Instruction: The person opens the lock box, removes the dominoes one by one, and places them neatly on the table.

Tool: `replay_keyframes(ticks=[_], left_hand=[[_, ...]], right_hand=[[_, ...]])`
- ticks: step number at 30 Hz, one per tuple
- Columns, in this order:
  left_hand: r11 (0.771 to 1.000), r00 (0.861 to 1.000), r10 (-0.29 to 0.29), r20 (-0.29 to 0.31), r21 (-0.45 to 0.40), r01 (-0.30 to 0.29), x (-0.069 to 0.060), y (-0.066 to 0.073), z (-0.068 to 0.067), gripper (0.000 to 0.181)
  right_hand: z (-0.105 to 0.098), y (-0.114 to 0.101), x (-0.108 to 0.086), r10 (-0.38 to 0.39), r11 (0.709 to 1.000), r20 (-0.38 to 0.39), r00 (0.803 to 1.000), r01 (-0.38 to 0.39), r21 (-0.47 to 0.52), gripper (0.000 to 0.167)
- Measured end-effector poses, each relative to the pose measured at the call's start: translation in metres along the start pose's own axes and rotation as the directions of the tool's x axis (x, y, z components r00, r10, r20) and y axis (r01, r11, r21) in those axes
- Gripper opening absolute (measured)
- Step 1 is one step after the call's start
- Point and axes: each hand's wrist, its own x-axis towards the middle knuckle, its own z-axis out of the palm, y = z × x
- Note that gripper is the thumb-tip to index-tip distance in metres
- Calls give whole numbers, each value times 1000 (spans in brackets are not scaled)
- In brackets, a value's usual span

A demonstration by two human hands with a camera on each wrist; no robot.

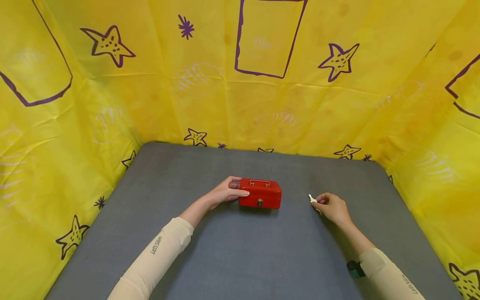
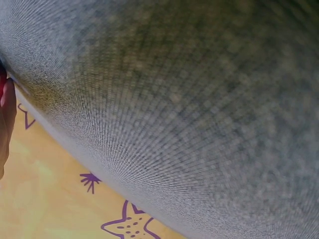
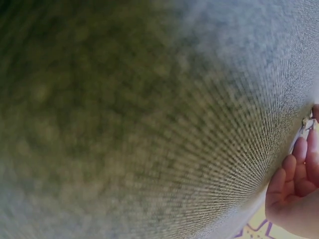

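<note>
One red box is sitting near the middle of the table, with one metal handle lying on its lid and one round lock facing the near side. The left hand is gripping the box's left end, its thumb pressing on the near side and its fingers reaching behind, so that end is partly covered. To the right, well apart from the box, the right hand is pinching a pale key between thumb and fingers, the blade pointing far and left; the fingers are hiding part of it, so whether a second key is hanging there cannot be told. Two pale sleeves are covering the forearms, and one dark band is showing beside the right one. Yellow cloth is enclosing the grey table on the left, right and far sides, with two large stars showing high on the far side. In both wrist views the tabletop is filling most of the space.
</note>
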Motion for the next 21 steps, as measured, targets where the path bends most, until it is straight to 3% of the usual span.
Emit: replay_keyframes(ticks=[13, 21], left_hand=[[1000, 1000, -3, -11, 17, 3, 0, -3, 0, 74], [1000, 1000, -4, -7, 8, 4, -1, -2, 0, 73]], right_hand=[[2, 1, 0, 2, 1000, 13, 1000, -2, 21, 16], [1, -1, -1, 61, 991, 4, 998, -61, 123, 29]])
